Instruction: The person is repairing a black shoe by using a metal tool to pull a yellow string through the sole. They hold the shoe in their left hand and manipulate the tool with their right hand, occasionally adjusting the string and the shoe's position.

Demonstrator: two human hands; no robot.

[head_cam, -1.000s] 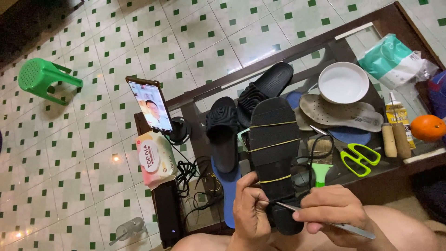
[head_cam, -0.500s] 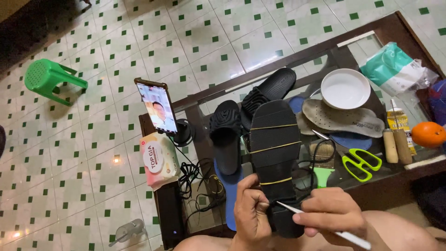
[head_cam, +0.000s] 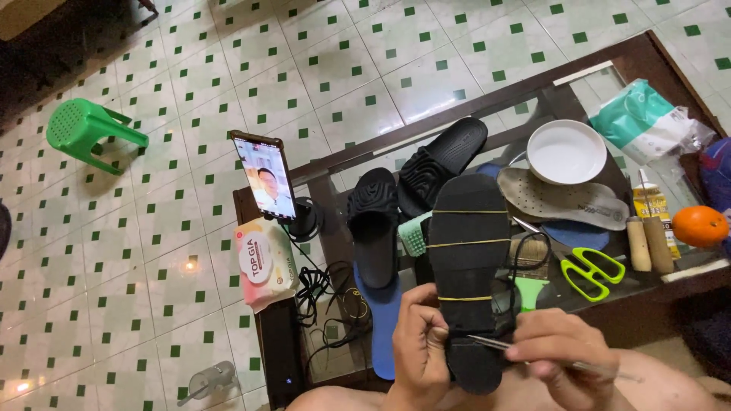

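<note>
A black shoe sole [head_cam: 467, 259] with three yellow rubber bands around it stands upright over my lap, its underside facing me. My left hand [head_cam: 419, 352] grips its lower left edge. My right hand [head_cam: 560, 359] holds a thin metal tool [head_cam: 533, 353] whose tip rests against the sole's lower part.
On the glass table [head_cam: 487, 91] lie two black slides [head_cam: 411, 194], a grey insole [head_cam: 567, 199], a white bowl [head_cam: 566, 151], green scissors [head_cam: 590, 270], an orange [head_cam: 699, 225], a phone on a stand [head_cam: 265, 176] and a wipes pack [head_cam: 265, 262]. A green stool [head_cam: 87, 131] stands on the tiled floor.
The view has shifted slightly. My right hand and the metal tool have moved a little along the lower part of the sole; my left hand keeps its grip.
</note>
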